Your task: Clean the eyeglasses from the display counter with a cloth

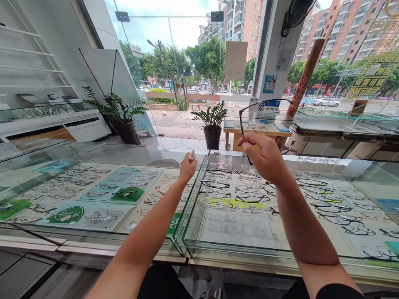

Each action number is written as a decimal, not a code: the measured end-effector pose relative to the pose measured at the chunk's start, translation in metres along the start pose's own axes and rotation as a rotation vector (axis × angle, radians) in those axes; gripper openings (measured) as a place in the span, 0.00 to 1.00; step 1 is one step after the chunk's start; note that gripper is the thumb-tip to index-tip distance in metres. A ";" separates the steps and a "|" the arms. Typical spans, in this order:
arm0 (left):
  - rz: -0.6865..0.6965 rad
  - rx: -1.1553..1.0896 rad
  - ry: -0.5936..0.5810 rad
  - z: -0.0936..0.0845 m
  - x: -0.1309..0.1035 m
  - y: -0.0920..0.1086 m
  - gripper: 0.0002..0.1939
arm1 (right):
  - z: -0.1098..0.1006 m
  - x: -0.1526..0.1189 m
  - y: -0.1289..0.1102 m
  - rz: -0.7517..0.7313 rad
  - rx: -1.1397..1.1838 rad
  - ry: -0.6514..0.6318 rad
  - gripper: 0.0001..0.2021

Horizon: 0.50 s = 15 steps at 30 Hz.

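Note:
My right hand [260, 155] is raised above the glass display counter and closed on a pair of dark-framed eyeglasses [241, 120], gripped about the frame front. One temple stretches out to the upper right, and the tip of the other shows below, right of the hand. Lower and to the left, my left hand [187, 168] is wrapped round a small spray bottle [192, 154] whose whitish top sticks up from the fist. A pale cloth [166, 187] shows beside the left wrist; whether the hand touches it I cannot tell.
Below both hands stretches a glass display counter [230, 246] with rows of eyeglasses [215, 184] inside. Potted plants [213, 135] stand beyond it, before the glass doors. A low wooden table [258, 129] is at the far side, and a shelf unit [84, 128] stands left.

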<state>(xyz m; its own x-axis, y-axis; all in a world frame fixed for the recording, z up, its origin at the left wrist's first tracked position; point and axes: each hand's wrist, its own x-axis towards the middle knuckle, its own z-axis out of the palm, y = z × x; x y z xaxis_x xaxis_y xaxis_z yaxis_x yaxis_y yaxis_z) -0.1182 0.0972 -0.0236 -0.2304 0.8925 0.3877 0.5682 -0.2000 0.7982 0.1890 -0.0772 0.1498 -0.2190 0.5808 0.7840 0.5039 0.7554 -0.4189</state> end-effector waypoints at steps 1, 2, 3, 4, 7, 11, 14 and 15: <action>0.026 -0.020 -0.009 0.002 -0.004 0.006 0.04 | 0.002 0.000 0.001 0.000 -0.010 -0.005 0.11; 0.048 -0.038 -0.021 0.003 -0.007 0.013 0.06 | 0.004 0.000 0.002 0.001 -0.016 -0.004 0.11; 0.067 -0.056 -0.037 0.004 -0.012 0.018 0.10 | 0.007 0.000 0.005 0.008 -0.020 -0.001 0.11; 0.083 -0.075 -0.055 0.004 -0.016 0.023 0.14 | 0.011 -0.001 0.009 0.018 -0.023 0.000 0.11; 0.122 -0.146 -0.118 0.005 -0.026 0.035 0.26 | 0.027 -0.014 0.029 0.070 -0.030 0.008 0.10; 0.149 -0.269 -0.199 0.007 -0.036 0.048 0.39 | 0.046 -0.052 0.067 0.114 -0.056 0.047 0.11; 0.116 -0.365 -0.286 0.010 -0.045 0.066 0.44 | 0.055 -0.077 0.089 0.134 -0.065 0.114 0.12; 0.089 -0.409 -0.328 0.011 -0.049 0.075 0.44 | 0.056 -0.083 0.093 0.148 -0.055 0.140 0.13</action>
<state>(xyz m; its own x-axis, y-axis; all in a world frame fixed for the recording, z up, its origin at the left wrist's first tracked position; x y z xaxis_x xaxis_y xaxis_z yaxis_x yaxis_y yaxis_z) -0.0552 0.0427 0.0121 0.1016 0.9313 0.3499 0.2052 -0.3637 0.9086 0.2068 -0.0380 0.0203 -0.0228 0.6338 0.7732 0.5675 0.6449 -0.5119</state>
